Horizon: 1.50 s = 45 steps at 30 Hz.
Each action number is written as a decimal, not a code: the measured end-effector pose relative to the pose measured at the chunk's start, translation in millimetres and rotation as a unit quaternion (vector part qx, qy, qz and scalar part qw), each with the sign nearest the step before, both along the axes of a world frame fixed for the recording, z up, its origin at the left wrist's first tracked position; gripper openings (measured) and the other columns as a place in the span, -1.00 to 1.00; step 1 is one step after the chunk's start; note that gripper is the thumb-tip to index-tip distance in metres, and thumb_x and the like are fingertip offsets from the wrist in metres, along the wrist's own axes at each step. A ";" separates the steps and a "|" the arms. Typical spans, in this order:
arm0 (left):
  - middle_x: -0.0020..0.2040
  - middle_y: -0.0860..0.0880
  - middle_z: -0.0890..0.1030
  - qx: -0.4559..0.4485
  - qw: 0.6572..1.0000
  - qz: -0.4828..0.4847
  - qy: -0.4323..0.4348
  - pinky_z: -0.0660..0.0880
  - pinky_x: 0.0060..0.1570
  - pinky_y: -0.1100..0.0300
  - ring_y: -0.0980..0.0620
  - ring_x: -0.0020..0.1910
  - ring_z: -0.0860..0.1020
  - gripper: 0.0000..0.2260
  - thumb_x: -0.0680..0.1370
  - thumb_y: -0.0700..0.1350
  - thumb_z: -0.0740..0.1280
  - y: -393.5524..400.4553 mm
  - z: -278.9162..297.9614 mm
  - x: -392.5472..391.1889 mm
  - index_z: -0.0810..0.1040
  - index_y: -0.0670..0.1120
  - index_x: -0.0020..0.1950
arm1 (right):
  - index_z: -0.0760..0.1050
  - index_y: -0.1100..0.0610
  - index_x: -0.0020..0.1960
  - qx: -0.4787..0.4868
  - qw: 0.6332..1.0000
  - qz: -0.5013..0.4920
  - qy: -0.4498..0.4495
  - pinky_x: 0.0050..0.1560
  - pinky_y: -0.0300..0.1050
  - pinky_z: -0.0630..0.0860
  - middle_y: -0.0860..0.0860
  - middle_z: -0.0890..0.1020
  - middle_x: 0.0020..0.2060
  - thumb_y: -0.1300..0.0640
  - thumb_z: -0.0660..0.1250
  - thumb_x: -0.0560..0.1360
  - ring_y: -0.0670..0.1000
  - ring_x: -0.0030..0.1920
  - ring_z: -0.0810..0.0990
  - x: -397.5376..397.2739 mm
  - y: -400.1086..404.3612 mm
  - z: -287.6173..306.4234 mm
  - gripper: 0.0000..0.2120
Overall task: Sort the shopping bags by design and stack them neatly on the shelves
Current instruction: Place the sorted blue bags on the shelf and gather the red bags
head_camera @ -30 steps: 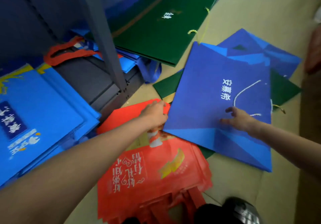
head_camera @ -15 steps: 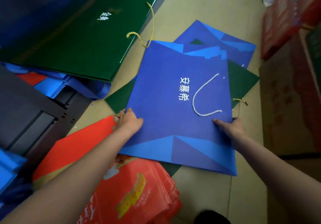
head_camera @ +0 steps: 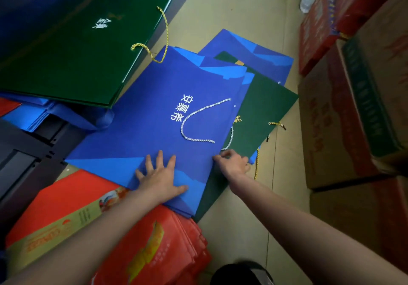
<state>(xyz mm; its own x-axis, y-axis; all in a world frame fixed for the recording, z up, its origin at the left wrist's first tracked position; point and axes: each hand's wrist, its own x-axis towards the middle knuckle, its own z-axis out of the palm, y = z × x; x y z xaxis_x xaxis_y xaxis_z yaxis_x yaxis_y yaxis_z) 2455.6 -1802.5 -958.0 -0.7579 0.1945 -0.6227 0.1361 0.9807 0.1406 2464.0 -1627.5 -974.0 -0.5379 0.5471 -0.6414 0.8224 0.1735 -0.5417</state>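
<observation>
A blue bag [head_camera: 154,119] with white characters and a white rope handle lies on top of a loose pile on the floor. My left hand [head_camera: 161,178] presses flat on its near corner, fingers spread. My right hand [head_camera: 233,163] pinches the bag's right edge with curled fingers. Under it lie a dark green bag [head_camera: 265,108] and another blue bag [head_camera: 254,50]. Red bags [head_camera: 154,251] sit fanned at the near side. A stack of green bags [head_camera: 77,41] rests on light blue bags [head_camera: 33,116] on the low shelf [head_camera: 33,163].
Cardboard boxes [head_camera: 353,119] and red cartons [head_camera: 320,30] line the right side, leaving a narrow strip of tan floor [head_camera: 231,8]. A red and gold bag [head_camera: 66,207] lies against the dark shelf frame. A dark shoe tip [head_camera: 240,273] shows at the bottom edge.
My left hand left the blue bag's left edge and now lies flat on its near corner. The bag has slid left toward the shelf. My right hand stays at the right edge.
</observation>
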 end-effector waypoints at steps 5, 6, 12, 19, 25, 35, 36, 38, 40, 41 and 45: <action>0.52 -0.15 -0.32 -0.002 0.998 -0.056 0.020 -0.08 0.35 -0.34 -0.31 0.47 -0.29 -0.03 0.42 0.36 0.27 33.5 -7.2 29.6 -0.27 0.00 0.54 | 0.29 0.13 0.36 0.028 0.996 -0.088 0.022 0.25 -0.02 0.33 0.16 0.21 0.34 0.18 0.21 0.52 0.21 0.19 0.35 4.2 22.3 -1.9 -0.59; 0.51 -0.17 -0.33 -0.004 0.998 -0.063 0.026 -0.09 0.35 -0.36 -0.33 0.46 -0.30 -0.03 0.43 0.34 0.28 39.5 -8.3 31.8 -0.29 -0.01 0.53 | 0.25 0.17 0.36 0.009 0.991 -0.131 0.034 0.20 -0.01 0.37 0.16 0.25 0.33 0.20 0.23 0.51 0.19 0.09 0.40 5.7 23.5 -2.7 -0.56; 0.53 -0.17 -0.27 0.004 0.997 -0.069 0.041 -0.04 0.36 -0.34 -0.35 0.47 -0.23 -0.14 0.50 0.17 0.27 50.7 -3.5 21.5 -0.25 -0.05 0.54 | 0.38 0.22 0.18 -0.126 0.946 -0.268 0.132 -0.40 -0.25 0.47 0.12 0.56 0.06 0.37 0.27 0.48 0.07 -0.18 0.53 3.0 25.7 0.4 -0.71; 0.37 -0.15 0.31 0.063 0.984 -0.096 0.140 0.36 0.15 0.04 -0.15 0.31 0.37 -0.44 0.55 -0.08 0.15 52.7 30.0 2.6 0.01 -0.13 0.50 | 0.38 0.15 0.31 0.041 0.945 -0.206 0.251 0.21 0.05 0.49 0.12 0.57 0.16 0.33 0.22 0.47 0.15 0.12 0.57 -58.4 71.5 50.9 -0.59; -0.02 -0.08 0.36 0.100 0.964 -0.147 0.198 0.32 -0.20 0.08 -0.19 -0.03 0.50 -0.61 0.57 -0.19 0.08 51.2 35.8 -5.0 0.05 -0.07 0.37 | 0.40 0.15 0.32 0.191 0.947 -0.121 0.227 0.23 -0.06 0.44 0.11 0.51 0.25 0.30 0.21 0.51 0.13 0.23 0.49 -82.9 121.9 121.9 -0.61; -0.48 0.00 0.29 0.307 0.905 -0.057 0.289 0.24 -0.26 0.09 -0.24 -0.39 0.35 -0.76 0.49 -0.30 0.19 36.2 58.8 -19.4 0.34 -0.11 0.13 | 0.35 0.18 0.38 0.215 0.951 -0.096 0.201 0.26 -0.03 0.40 0.17 0.46 0.30 0.30 0.23 0.53 0.17 0.28 0.45 -73.9 149.3 138.3 -0.58; -0.48 -0.03 0.30 0.319 0.899 -0.043 0.297 0.24 -0.25 0.08 -0.24 -0.39 0.34 -0.76 0.48 -0.31 0.19 40.3 62.9 -22.5 0.34 -0.10 0.12 | 0.37 0.18 0.37 0.219 0.950 -0.090 0.203 0.27 -0.02 0.40 0.17 0.47 0.29 0.30 0.24 0.52 0.17 0.28 0.45 -75.4 147.6 142.1 -0.59; -0.50 -0.03 0.26 0.340 0.889 -0.018 0.305 0.24 -0.23 0.05 -0.24 -0.38 0.32 -0.77 0.49 -0.32 0.18 49.1 69.4 -31.3 0.33 -0.12 0.11 | 0.40 0.17 0.35 0.234 0.946 -0.074 0.213 0.29 -0.03 0.40 0.17 0.49 0.28 0.30 0.24 0.52 0.16 0.28 0.45 -78.4 146.1 151.7 -0.60; -0.50 -0.02 0.24 0.346 0.888 -0.006 0.303 0.19 -0.25 0.05 -0.21 -0.37 0.30 -0.78 0.49 -0.31 0.17 53.1 72.3 -43.9 0.33 -0.11 0.10 | 0.36 0.17 0.39 0.266 0.938 -0.056 0.213 0.33 -0.07 0.31 0.18 0.44 0.33 0.30 0.21 0.52 0.16 0.34 0.40 -79.5 147.3 166.6 -0.57; -0.50 -0.01 0.25 0.342 0.890 -0.011 0.301 0.20 -0.24 0.06 -0.21 -0.37 0.30 -0.78 0.49 -0.30 0.17 52.3 72.4 -50.8 0.33 -0.10 0.10 | 0.33 0.16 0.41 0.291 0.932 -0.043 0.210 0.34 -0.09 0.28 0.18 0.41 0.36 0.30 0.20 0.53 0.17 0.37 0.36 -79.4 150.2 174.9 -0.55; -0.51 0.00 0.31 0.310 0.908 -0.026 0.280 0.37 -0.13 0.05 -0.21 -0.40 0.37 -0.79 0.48 -0.28 0.14 39.4 66.8 -65.4 0.27 0.01 0.00 | 0.36 0.16 0.40 0.376 0.897 -0.004 0.231 0.36 -0.09 0.26 0.21 0.45 0.32 0.30 0.19 0.50 0.19 0.36 0.37 -79.2 163.7 204.4 -0.53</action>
